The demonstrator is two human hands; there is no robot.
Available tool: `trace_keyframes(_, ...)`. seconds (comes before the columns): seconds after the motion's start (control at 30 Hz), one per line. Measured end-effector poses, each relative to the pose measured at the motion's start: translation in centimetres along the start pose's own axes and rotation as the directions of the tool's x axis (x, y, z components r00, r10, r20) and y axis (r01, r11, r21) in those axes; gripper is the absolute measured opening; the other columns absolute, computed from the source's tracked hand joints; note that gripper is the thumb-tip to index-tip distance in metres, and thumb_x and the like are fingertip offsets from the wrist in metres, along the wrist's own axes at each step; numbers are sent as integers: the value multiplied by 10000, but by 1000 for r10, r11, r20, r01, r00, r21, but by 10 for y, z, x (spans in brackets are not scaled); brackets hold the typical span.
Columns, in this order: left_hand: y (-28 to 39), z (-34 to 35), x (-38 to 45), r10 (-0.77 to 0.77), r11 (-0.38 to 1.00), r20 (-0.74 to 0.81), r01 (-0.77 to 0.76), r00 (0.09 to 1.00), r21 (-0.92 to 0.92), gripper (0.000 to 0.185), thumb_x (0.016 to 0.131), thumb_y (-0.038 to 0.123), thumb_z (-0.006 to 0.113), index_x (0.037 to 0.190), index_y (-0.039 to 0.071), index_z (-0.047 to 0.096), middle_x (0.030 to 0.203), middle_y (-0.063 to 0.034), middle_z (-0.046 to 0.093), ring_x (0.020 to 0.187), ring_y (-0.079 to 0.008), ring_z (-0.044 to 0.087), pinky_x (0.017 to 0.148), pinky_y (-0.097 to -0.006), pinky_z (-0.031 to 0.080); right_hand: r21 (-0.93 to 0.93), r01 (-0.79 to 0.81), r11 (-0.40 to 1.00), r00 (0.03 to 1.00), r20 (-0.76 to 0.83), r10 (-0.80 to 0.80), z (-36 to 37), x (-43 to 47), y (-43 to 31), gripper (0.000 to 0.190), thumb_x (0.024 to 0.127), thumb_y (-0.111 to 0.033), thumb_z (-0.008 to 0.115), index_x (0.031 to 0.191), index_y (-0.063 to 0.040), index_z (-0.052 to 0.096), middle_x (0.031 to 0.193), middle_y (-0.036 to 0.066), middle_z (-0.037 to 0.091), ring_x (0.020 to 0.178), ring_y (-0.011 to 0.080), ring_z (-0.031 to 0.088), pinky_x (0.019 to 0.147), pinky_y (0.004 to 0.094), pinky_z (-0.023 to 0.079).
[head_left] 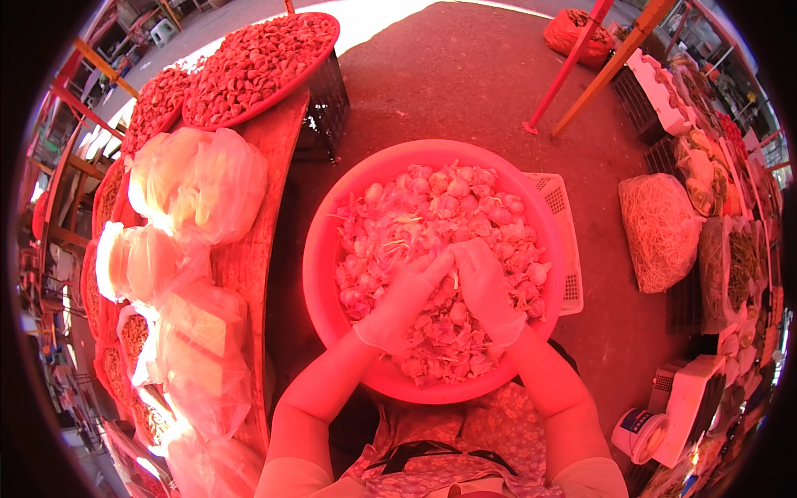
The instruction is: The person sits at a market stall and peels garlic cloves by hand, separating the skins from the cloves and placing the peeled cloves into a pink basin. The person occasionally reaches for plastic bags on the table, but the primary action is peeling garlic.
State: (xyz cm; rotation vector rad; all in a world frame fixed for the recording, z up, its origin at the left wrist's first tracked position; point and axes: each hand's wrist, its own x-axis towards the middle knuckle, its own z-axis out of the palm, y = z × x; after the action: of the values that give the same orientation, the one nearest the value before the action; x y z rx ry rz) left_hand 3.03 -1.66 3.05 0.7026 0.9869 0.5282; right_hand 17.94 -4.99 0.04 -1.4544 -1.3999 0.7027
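A large round plastic basin (317,249) stands before me, filled with garlic bulbs (459,188) and loose papery skins (436,336). Both my hands wear thin, pale gloves and meet over the middle of the basin. My left hand (405,299) has its fingers bent towards the other hand. My right hand (482,286) is curled beside it, with a small pale piece showing just below the fingertips. The fingers hide whatever lies between them, so I cannot tell what either hand grips. Everything is tinted red.
At left, a wooden table (252,280) bears plastic bags (199,187) and a tray heaped with small pieces (261,62). A white plastic crate (570,249) sits behind the basin's right side. Farther right are a bag of pale strands (660,230), a bucket (641,432) and slanting poles (613,65).
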Motion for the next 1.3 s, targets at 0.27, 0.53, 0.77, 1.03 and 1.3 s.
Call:
trace_keyframes(0.27, -2, -2, -11, -20, 988, 171, 46, 985, -151, 339, 1054, 313, 579, 1330, 119, 613, 1089, 35, 680, 913, -50, 612, 794, -237, 512, 398, -275, 875, 957, 30, 287, -16, 17, 9, 183, 1053, -113, 529, 1145, -27, 662, 1094, 46, 657, 988, 139, 618, 866, 299, 510)
trace_keyframes(0.53, 3, -7, -1, -1, 986, -49, -8, 999, -168, 270, 1045, 351, 593, 1198, 137, 655, 924, 58, 634, 770, -44, 559, 641, -216, 445, -59, 10, 998, 1000, 13, -9, -29, 18, -14, 181, 1018, -104, 603, 1164, -21, 671, 1066, 39, 689, 970, 95, 633, 854, 268, 507)
trace_keyframes(0.77, -1, -4, 2, 98, 990, -148, -111, 984, -82, 159, 1046, 276, 616, 1099, 133, 661, 824, 73, 604, 629, -32, 500, 535, -171, 358, 116, -227, 967, 965, 159, 208, -17, 4, 3, 157, 978, -140, 659, 1060, -9, 690, 938, 104, 700, 890, 183, 677, 779, 331, 535)
trace_keyframes(1.03, 7, -1, -5, 105, 969, -83, -121, 991, -214, 157, 1057, 217, 591, 1158, 107, 641, 848, 45, 602, 671, -34, 517, 558, -183, 394, 238, -320, 917, 944, 160, 288, -21, 12, 16, 118, 1018, -124, 614, 1036, -14, 654, 893, 26, 639, 821, 110, 602, 736, 280, 493)
trace_keyframes(1.3, 0, -10, 0, 167, 972, -27, -169, 986, -161, 162, 1061, 229, 588, 1178, 128, 638, 899, 35, 629, 752, -54, 565, 653, -195, 450, 384, -369, 847, 912, 326, 250, -16, 7, 0, 144, 1006, -159, 622, 1020, -19, 653, 931, 36, 617, 778, 150, 588, 720, 302, 494)
